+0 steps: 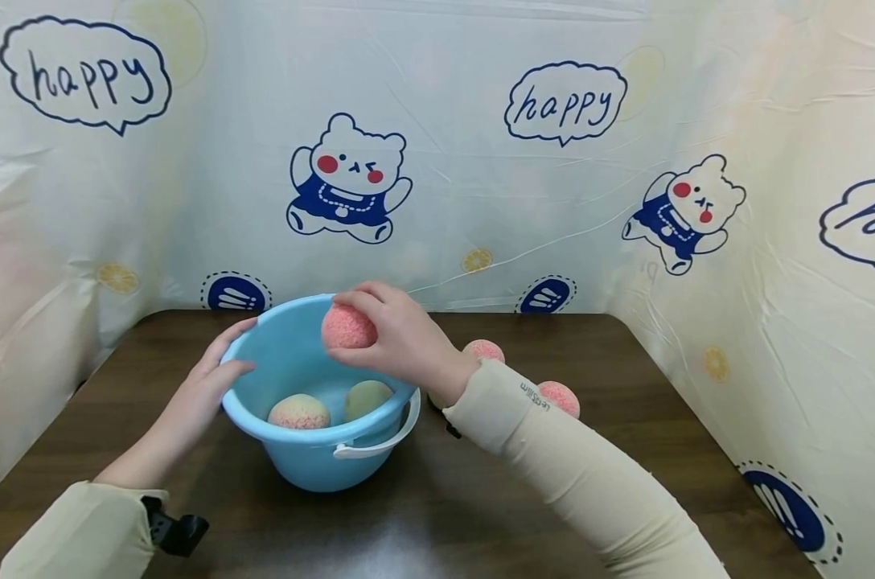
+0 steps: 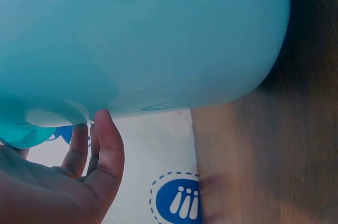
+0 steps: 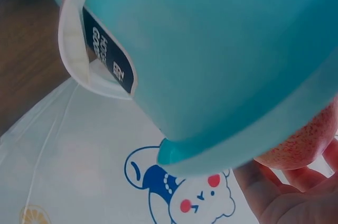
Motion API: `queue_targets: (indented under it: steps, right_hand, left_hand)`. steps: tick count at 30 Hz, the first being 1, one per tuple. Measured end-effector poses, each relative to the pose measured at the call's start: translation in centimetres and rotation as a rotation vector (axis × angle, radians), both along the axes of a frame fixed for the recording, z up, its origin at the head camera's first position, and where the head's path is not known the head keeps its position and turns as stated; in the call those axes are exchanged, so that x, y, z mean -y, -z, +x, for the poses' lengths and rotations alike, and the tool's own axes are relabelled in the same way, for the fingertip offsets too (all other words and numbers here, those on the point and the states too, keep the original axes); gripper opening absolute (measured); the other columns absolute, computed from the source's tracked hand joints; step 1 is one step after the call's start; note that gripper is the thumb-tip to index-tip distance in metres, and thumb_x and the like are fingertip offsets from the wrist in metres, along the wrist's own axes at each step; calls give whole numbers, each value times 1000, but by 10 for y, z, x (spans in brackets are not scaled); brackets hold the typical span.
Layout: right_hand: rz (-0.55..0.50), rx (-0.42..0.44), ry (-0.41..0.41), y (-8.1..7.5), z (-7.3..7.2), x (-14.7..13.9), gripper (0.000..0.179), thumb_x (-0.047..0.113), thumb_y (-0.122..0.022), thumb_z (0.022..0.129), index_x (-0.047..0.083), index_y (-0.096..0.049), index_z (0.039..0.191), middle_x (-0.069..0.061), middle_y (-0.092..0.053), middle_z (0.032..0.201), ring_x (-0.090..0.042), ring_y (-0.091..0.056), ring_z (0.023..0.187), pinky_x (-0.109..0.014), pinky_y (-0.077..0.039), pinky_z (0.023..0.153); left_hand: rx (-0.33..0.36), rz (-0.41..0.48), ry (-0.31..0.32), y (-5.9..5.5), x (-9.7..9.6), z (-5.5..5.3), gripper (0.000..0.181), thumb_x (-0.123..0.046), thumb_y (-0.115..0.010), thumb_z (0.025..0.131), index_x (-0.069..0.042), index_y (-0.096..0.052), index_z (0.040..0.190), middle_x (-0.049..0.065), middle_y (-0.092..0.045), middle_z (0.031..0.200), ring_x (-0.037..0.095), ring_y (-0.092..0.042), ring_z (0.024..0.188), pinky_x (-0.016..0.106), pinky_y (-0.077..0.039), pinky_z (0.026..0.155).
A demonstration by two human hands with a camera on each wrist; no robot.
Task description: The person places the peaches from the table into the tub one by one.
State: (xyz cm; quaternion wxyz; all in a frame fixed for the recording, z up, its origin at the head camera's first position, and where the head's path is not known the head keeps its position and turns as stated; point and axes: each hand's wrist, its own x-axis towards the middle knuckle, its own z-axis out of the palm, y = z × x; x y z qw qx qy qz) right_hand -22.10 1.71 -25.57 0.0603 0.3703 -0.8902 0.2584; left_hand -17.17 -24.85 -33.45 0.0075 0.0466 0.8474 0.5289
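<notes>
A light-blue bucket stands on the table, its white handle hanging down at the right side. My left hand grips the bucket's left rim, thumb over the inside and fingers against the outer wall. Above the right part of the opening, my right hand holds a pink speckled ball between thumb and fingers. The right wrist view shows this ball partly behind the rim. Inside the bucket lie a cream-and-pink ball and a pale green ball.
Right of the bucket, on the dark wooden table, are a pink ball and another pink ball, both partly hidden by my right arm. A printed cloth with bears hangs behind the table and along its sides.
</notes>
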Motion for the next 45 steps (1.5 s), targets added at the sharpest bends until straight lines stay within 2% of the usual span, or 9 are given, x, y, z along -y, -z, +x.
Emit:
queue_targets:
  steps: [6, 13, 21, 27, 31, 36, 40, 45]
  right_hand:
    - [25, 16, 9, 4, -1, 3, 62, 38, -75, 85, 19, -55, 140, 0, -53, 138, -15, -51, 120, -26, -54, 87]
    - [82, 48, 58, 5, -2, 0, 63, 43, -71, 88, 21, -51, 143, 0, -50, 143, -17, -50, 127, -38, -49, 102]
    - [106, 57, 84, 5, -2, -10, 62, 46, -70, 88, 21, -53, 142, 0, -53, 142, -18, -52, 126, -37, -51, 99]
    - [108, 21, 69, 1, -2, -19, 59, 44, -70, 89, 17, -56, 139, -2, -57, 139, -18, -55, 124, -36, -50, 100]
    - [87, 22, 77, -1, -2, -27, 56, 43, -70, 89, 16, -58, 137, -2, -58, 138, -19, -55, 123, -36, -50, 100]
    - [54, 25, 79, -3, -2, -37, 52, 41, -71, 89, 18, -60, 134, 1, -62, 131, -16, -57, 114, -33, -53, 92]
    - [40, -2, 54, -6, 2, -44, 50, 41, -71, 89, 17, -62, 132, 1, -64, 125, -14, -59, 107, -32, -53, 88]
    - [23, -62, 27, -9, 6, -52, 49, 38, -73, 88, 14, -64, 129, -2, -66, 125, -16, -60, 111, -35, -52, 95]
  left_hand:
    - [-2, -7, -1, 0, -1, 0, 61, -27, -29, 105, -17, -5, 160, 26, -6, 163, 52, -27, 135, 62, -42, 94]
    - [14, 10, -1, 0, -2, 0, 61, -27, -30, 105, -17, -4, 160, 25, -6, 163, 51, -27, 136, 63, -39, 96]
    - [22, 18, -1, -1, -3, 0, 62, -28, -30, 105, -17, -4, 160, 26, -5, 163, 51, -25, 137, 65, -38, 97]
    - [19, 13, -3, -1, -4, 0, 61, -27, -30, 105, -17, -4, 160, 26, -6, 163, 51, -25, 136, 67, -37, 97]
    - [24, 11, -4, -1, -4, 0, 62, -27, -30, 105, -17, -4, 160, 26, -6, 162, 51, -26, 136, 64, -38, 96]
    - [37, 5, -6, -2, -4, 0, 62, -28, -29, 105, -18, -3, 160, 26, -5, 163, 50, -25, 136, 62, -39, 95]
    - [42, 5, -4, -2, -4, 1, 62, -28, -29, 105, -18, -2, 160, 26, -5, 162, 50, -26, 136, 62, -40, 95]
    - [41, 8, -4, -3, -4, 1, 62, -28, -29, 105, -18, -2, 160, 26, -4, 163, 51, -25, 136, 64, -39, 96]
